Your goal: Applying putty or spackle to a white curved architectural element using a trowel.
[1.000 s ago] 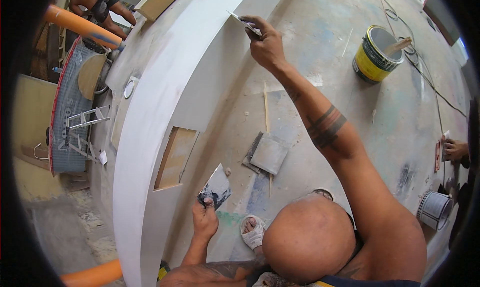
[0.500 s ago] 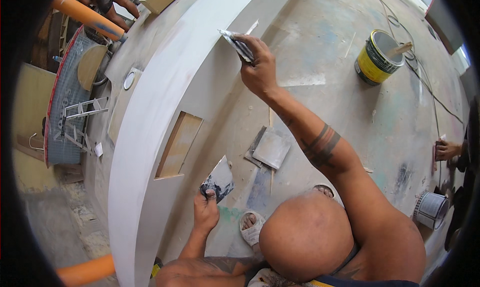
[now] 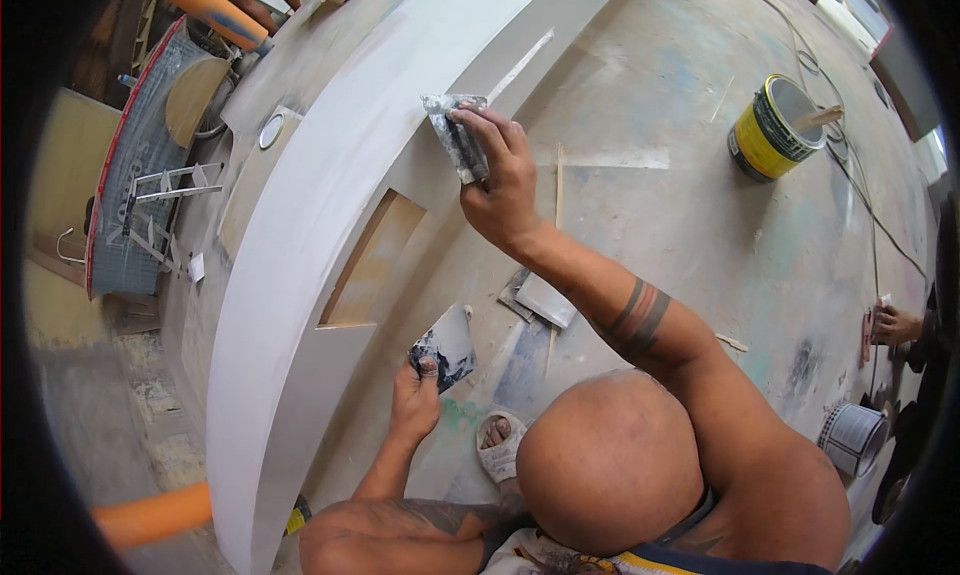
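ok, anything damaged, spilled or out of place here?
Nothing looks damaged. The right hand presses a putty knife on the white curved panel; the left hand holds a smeared filler plate. The yellow paint can stands upright. Loose scrap boards and thin sticks litter the stained floor.

The co-worker's hand (image 3: 893, 326) is cut off at the rim; its small tool perhaps a sanding block.

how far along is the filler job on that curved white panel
Most of the curved white panel already looks smooth and evenly coated. The right hand presses a putty knife against its side, while the left hand holds a smeared flat scraper. The rectangular cutout shows bare brown wood.
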The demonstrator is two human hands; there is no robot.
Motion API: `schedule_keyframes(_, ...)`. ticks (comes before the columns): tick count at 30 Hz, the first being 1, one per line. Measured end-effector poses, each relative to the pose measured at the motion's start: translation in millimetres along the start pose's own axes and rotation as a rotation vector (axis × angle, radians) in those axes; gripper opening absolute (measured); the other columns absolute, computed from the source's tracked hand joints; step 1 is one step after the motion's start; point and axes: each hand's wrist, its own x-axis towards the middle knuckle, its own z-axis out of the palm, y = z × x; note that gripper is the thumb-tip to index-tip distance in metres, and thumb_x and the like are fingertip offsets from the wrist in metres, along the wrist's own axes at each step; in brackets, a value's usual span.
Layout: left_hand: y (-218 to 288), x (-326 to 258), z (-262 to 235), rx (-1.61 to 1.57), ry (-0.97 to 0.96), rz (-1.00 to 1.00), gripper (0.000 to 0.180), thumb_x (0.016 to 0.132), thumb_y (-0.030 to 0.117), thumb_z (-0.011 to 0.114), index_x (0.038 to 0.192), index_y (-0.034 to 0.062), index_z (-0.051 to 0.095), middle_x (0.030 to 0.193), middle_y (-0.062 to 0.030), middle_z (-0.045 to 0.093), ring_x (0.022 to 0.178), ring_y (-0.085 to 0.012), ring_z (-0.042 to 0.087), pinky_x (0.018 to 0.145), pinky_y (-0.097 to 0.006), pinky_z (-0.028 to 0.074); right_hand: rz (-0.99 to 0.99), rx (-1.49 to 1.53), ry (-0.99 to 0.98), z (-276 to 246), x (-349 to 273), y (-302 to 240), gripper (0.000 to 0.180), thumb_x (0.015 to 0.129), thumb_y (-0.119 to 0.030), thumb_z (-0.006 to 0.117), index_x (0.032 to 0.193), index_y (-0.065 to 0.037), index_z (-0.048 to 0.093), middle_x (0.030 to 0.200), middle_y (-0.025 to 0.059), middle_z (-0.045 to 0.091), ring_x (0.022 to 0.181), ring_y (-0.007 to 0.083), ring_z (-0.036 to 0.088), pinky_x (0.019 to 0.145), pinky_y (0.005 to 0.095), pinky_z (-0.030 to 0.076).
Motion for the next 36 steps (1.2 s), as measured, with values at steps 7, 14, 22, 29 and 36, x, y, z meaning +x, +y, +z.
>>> schedule_keyframes(7, -17.6, 0.0, -6.9, 0.039, -0.07, -0.077, 0.043, 0.108, 0.035, 0.048, 0.116, -0.0053, 0.059, 0.102, -0.0088, 0.066, 0.097, -0.0142, 0.057, 0.091, -0.033, 0.047, -0.023, -0.034, -0.029, 11.6, -22.6, -23.0, 0.065, 0.064, 0.014, 0.059, 0.126, -0.007, 0.063, 0.125, 0.0139, 0.062, 0.112, 0.0374, 0.058, 0.097, 0.0438, 0.048)
schedule_keyframes(14, -19.4, -3.8, -7.5, 0.036, -0.044, -0.055, 0.042, 0.108, 0.035, 0.048, 0.121, -0.0029, 0.059, 0.105, -0.0102, 0.067, 0.103, -0.0148, 0.057, 0.095, -0.034, 0.046, -0.046, -0.022, -0.086, 20.3, -42.3, -29.4, 0.069, 0.063, 0.008, 0.065, 0.129, -0.013, 0.062, 0.131, 0.0092, 0.061, 0.116, 0.0356, 0.055, 0.1, 0.0448, 0.042)
schedule_keyframes(22, -32.3, -5.0, -9.2, 0.044, -0.035, -0.045, 0.04, 0.108, 0.033, 0.047, 0.123, -0.0024, 0.058, 0.107, -0.0099, 0.068, 0.103, -0.0151, 0.058, 0.096, -0.034, 0.046, -0.144, -0.054, -0.176, 21.1, -62.8, -26.9, 0.073, 0.062, 0.007, 0.066, 0.131, -0.015, 0.062, 0.131, 0.0073, 0.062, 0.118, 0.033, 0.056, 0.098, 0.0445, 0.042)
schedule_keyframes(29, -35.9, -3.7, -5.9, 0.016, 0.0, -0.204, 0.036, 0.109, 0.029, 0.047, 0.123, -0.0018, 0.059, 0.107, -0.0077, 0.069, 0.103, -0.0148, 0.059, 0.097, -0.034, 0.046, -0.201, -0.085, -0.252, 9.9, -78.0, -20.2, 0.072, 0.06, 0.007, 0.066, 0.128, -0.014, 0.064, 0.13, 0.0079, 0.064, 0.122, 0.0301, 0.057, 0.101, 0.0442, 0.041)
schedule_keyframes(36, -11.6, 17.1, 13.9, -0.9, 0.156, -0.357, 0.037, 0.107, 0.023, 0.045, 0.138, 0.0035, 0.054, 0.126, -0.0089, 0.066, 0.113, -0.0206, 0.065, 0.104, -0.039, 0.049, -0.215, -0.134, -0.665, -50.7, -65.2, -22.2, 0.064, 0.071, 0.006, 0.068, 0.131, -0.015, 0.062, 0.13, 0.0085, 0.061, 0.119, 0.032, 0.056, 0.103, 0.0473, 0.041)
